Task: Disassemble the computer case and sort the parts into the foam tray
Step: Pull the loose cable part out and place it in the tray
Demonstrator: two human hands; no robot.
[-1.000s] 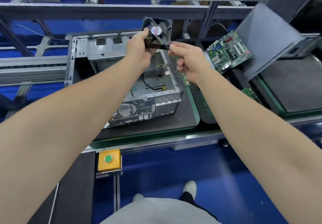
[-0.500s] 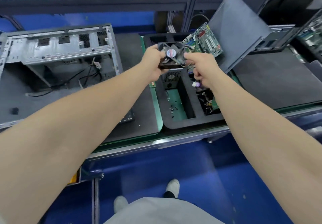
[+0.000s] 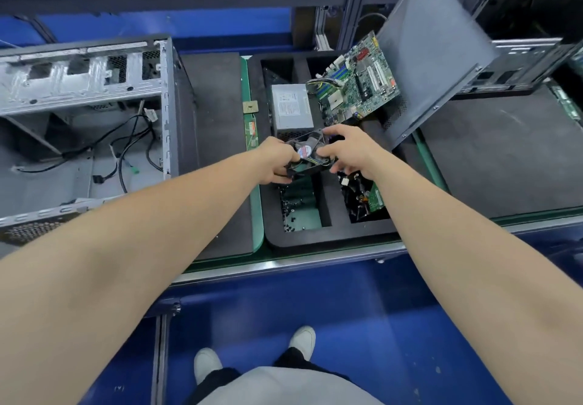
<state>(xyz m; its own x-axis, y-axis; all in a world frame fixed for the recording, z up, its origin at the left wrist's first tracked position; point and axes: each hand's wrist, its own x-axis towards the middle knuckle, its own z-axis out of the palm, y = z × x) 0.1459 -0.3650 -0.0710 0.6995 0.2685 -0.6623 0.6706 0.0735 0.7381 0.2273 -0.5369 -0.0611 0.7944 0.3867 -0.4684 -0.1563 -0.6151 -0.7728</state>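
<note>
The gutted computer case [image 3: 85,120] is lying at the left of the worktop [image 3: 214,114], the foam tray [image 3: 328,240] beside it (power supply [image 3: 291,108] and motherboard [image 3: 359,79] inside). Above the tray, a fan [image 3: 310,156] is being gripped by the left hand [image 3: 275,163] and the right hand [image 3: 350,151].

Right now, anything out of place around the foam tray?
Yes. The motherboard sits tilted over the far end of the foam tray, not flat in a compartment. A CPU lies outside the tray, on the green edge left of the power supply.

Open tray compartment [image 3: 303,210] beneath fan [image 3: 310,156]
</note>
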